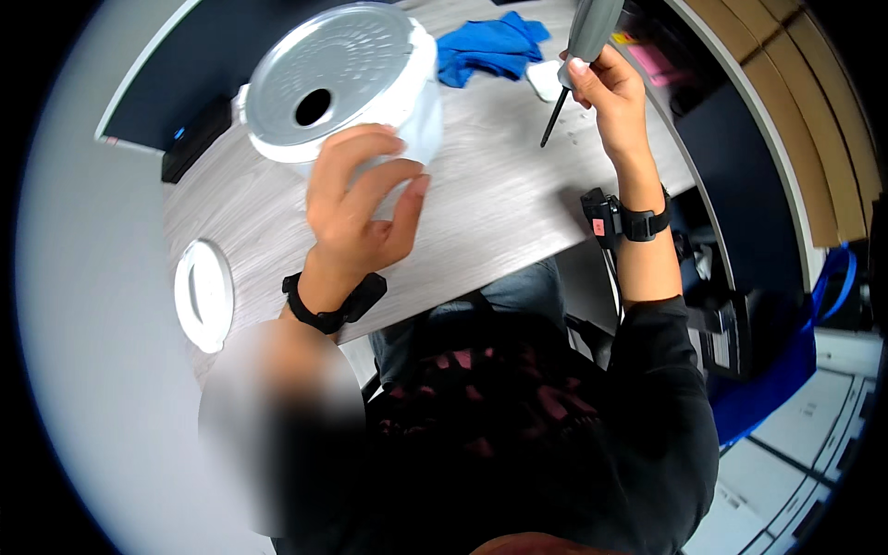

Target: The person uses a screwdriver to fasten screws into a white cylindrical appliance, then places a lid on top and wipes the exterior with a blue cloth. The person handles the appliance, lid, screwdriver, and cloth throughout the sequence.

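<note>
My left hand [361,203] has its fingers loosely curled and spread, a gap between thumb and forefinger, holding nothing; motion blurs it. My right hand [606,88] pinches a grey-handled screwdriver with a thin dark shaft [592,32] between thumb and fingers, its tip pointing toward 7 o'clock, apart from the tabletop's other items in this view. At 12 o'clock of my left hand stands a round white appliance body topped by a grey disc with a dark hole [277,92]. My fingers overlap its near rim; whether they touch it I cannot tell. A pale grey wood-grain tabletop [499,185] stretches between this body and the screwdriver tip, giving sideways room; its front edge passes at 5 o'clock of my left hand, slanting up to the right. At 9 o'clock of my right hand, just beyond the shaft, lies a small white object [546,83]; at 10 o'clock, a crumpled blue cloth [495,46] near the appliance's right side. At 8 o'clock of my left hand, a white oval plastic ring [222,296] lies near the left table edge. Brown cardboard boxes [795,111] stand farther out, at 3 o'clock of my right hand.
</note>
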Available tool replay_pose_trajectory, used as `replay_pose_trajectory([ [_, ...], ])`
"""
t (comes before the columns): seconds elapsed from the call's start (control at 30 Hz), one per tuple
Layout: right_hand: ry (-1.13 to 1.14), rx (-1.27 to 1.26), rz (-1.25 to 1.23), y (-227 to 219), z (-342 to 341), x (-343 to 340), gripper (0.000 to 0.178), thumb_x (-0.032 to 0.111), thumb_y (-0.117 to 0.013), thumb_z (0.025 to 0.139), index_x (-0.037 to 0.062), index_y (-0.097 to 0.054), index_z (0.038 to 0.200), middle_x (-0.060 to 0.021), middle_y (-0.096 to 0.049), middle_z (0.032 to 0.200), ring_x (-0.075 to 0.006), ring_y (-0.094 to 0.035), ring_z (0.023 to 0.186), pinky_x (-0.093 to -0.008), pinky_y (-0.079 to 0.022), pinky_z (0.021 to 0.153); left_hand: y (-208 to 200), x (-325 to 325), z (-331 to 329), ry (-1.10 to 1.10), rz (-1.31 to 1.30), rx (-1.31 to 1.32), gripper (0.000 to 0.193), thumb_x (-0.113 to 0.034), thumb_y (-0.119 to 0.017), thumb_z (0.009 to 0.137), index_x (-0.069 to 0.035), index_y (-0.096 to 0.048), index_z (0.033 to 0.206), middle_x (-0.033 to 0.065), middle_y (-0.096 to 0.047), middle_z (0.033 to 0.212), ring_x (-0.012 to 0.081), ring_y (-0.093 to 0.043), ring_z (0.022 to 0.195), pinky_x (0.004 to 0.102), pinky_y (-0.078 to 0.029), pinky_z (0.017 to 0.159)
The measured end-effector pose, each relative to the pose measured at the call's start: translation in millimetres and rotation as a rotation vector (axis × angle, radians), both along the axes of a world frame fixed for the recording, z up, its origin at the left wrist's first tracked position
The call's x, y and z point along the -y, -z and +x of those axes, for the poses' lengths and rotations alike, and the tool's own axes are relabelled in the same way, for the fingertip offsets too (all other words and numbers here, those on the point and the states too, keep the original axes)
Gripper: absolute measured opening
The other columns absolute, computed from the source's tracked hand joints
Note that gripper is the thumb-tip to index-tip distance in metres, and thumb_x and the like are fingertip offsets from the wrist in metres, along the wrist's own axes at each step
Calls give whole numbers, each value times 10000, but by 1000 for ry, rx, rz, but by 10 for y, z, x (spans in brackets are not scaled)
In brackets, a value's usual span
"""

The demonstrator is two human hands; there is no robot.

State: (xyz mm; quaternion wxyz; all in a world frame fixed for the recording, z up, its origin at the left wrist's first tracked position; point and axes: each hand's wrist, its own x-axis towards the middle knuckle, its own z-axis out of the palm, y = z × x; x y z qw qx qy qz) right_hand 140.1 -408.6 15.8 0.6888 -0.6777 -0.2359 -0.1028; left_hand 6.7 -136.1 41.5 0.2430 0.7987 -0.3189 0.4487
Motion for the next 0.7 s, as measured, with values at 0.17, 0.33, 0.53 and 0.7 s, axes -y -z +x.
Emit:
replay_pose_trajectory([
  [0.17, 251, -112, -82, 259, -121, 551, 261, 277, -735, 931, 34, -654, 984, 22, -616, 732, -52, -535, 639, -221, -430, 573, 266, 611, 421, 286, -32, -556, 158, -23, -763, 778, -24, -698, 922, 106, -666, 842, 245, -655, 756, 333, -528, 684],
  [0.33, 311, -152, -21, 433, -181, 798, 232, 247, -724, 933, 33, -642, 965, 15, -608, 721, -67, -555, 615, -232, -439, 556, 755, 1146, 1020, 224, 102, -828, 198, -83, -758, 814, -24, -710, 997, 89, -669, 799, 209, -648, 721, 319, -521, 673],
  [0.53, 334, -174, 13, 511, -247, 901, 227, 229, -720, 935, 20, -645, 978, 12, -609, 713, -71, -558, 612, -235, -450, 558, 931, 1552, 1358, 123, 208, -1016, 208, -151, -744, 841, -55, -726, 1025, 118, -720, 834, 314, -693, 780, 419, -545, 727],
  [0.7, 338, -201, 12, 524, -289, 918, 226, 220, -720, 936, 10, -646, 976, 7, -607, 699, -71, -562, 615, -236, -452, 561, 1030, 1672, 1435, 4, 281, -948, 181, -198, -739, 850, -131, -743, 1019, 110, -715, 833, 303, -691, 805, 427, -538, 726],
])
